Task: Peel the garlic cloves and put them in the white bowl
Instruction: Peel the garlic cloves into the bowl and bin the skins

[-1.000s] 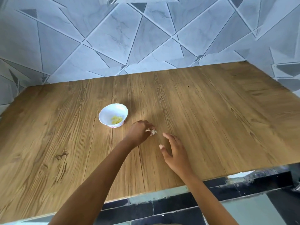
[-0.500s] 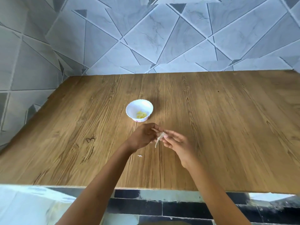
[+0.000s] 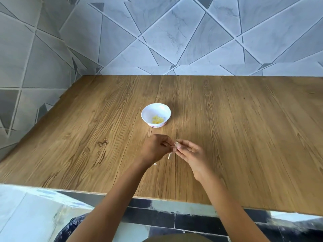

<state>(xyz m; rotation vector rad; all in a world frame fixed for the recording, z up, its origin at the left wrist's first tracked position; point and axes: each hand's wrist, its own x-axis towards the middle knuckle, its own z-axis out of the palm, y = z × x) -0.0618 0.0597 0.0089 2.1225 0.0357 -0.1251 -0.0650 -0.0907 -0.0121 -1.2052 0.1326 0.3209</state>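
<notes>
Grey triangle-patterned tiles [image 3: 157, 41] back a wooden table [image 3: 244, 137] that fills the middle of the frame. Just below centre, the left hand [image 3: 155, 149] and right hand [image 3: 190, 154] meet above the tabletop, both forearms reaching up from the lower edge. Their fingertips pinch a garlic clove [image 3: 176, 143] between them; it is too small to tell which way its long axis runs. A pale strip of peel [image 3: 169, 155] hangs from it, pointing down the frame. Just above the hands stands the white bowl [image 3: 156, 109], upright, with peeled garlic [image 3: 158, 119] inside. A small skin scrap [image 3: 154, 164] lies by the left wrist.
</notes>
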